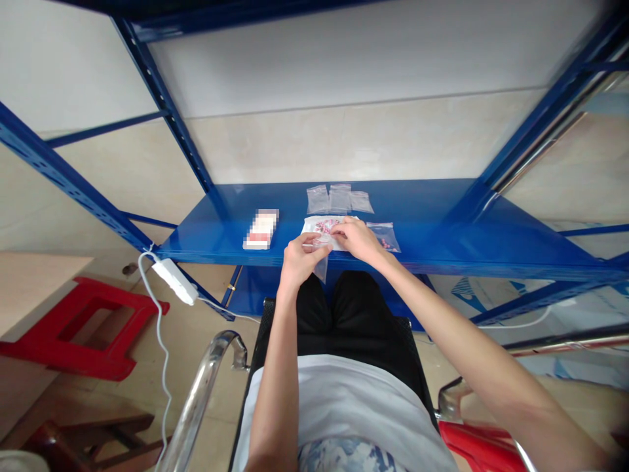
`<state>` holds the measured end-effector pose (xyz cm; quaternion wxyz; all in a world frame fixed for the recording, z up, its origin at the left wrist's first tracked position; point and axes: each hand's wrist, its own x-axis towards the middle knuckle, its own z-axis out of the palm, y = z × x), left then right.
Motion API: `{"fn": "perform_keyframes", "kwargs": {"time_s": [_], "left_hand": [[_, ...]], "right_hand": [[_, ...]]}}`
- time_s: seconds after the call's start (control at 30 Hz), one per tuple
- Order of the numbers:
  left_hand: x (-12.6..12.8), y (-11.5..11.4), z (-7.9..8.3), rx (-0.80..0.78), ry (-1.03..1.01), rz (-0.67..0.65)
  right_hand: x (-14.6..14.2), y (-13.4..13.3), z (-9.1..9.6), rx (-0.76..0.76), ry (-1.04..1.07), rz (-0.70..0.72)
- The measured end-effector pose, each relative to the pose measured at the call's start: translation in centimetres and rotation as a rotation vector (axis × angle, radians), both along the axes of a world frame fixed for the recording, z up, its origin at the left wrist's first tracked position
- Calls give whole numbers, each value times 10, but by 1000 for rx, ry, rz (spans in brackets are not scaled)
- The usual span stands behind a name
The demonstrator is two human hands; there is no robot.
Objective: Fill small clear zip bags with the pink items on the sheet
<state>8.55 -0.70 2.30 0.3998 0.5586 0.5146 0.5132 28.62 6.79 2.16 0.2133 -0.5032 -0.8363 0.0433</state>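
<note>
My left hand [301, 259] is closed in a pinch on a small clear plastic bag [321, 265] that hangs just past the front edge of the blue shelf [442, 223]. My right hand [356, 238] rests on a larger clear bag holding small red pieces [322, 227], its fingers curled and pinching at something I cannot make out. Right of that hand lies another small bag with red pieces [386, 236]. Three small empty clear bags [339, 198] lie in a row farther back on the shelf.
A small white and red box [261, 229] lies on the shelf to the left. A white power strip [175, 280] with its cable hangs off the shelf's left corner. A red stool [83, 334] stands on the floor at left. I sit in a chair with chrome armrests [206, 387].
</note>
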Motion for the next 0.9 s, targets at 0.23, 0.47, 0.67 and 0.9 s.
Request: {"fn": "perform_keyframes", "kwargs": {"time_s": [0.23,0.47,0.67,0.9], "left_hand": [[0,1,-2,10,-4,-9],[-1,-1,1,23,33,-8],[1,-1,-1,35,-4,-64],[-1,0,-2,47,19,-44]], "right_hand": [[-5,1,-6,30,37,2],[-7,-2,11,-17,278,35],[-13,-20,38,-221,476,306],[-11,-14,39,-212,482,290]]}}
